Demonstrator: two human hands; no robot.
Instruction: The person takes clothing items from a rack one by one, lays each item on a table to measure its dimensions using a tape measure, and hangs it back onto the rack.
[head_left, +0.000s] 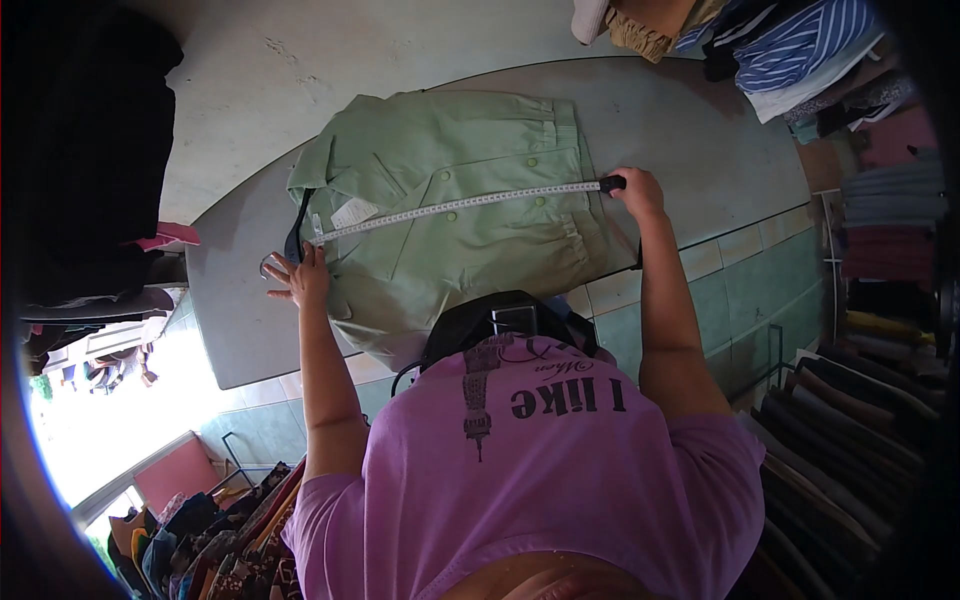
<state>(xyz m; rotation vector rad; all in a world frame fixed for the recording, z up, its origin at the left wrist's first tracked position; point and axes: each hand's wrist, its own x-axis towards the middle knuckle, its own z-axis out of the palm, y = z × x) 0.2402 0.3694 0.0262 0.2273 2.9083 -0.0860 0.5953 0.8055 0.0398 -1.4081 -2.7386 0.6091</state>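
A light green jacket (480,150) lies spread on the grey oval tabletop (720,170), its collar to the left and its gathered hem to the right. Across it stretches the white tape of a tape measure (430,210). My right hand (640,192) is closed around the tape's black case at the hem. At the collar, the thumb and forefinger of my left hand (305,280) pinch the tape's end, the other fingers spread out. A black hanger (294,240) shows in the neck opening beside that hand. A white tag (353,213) lies on the jacket's front.
Folded clothes (800,50) are piled at the upper right. More garments hang at the lower right (840,430) and lower left (220,540). Dark clothing (100,160) hangs on the left. A black bag (510,312) sits against my front, by the table edge.
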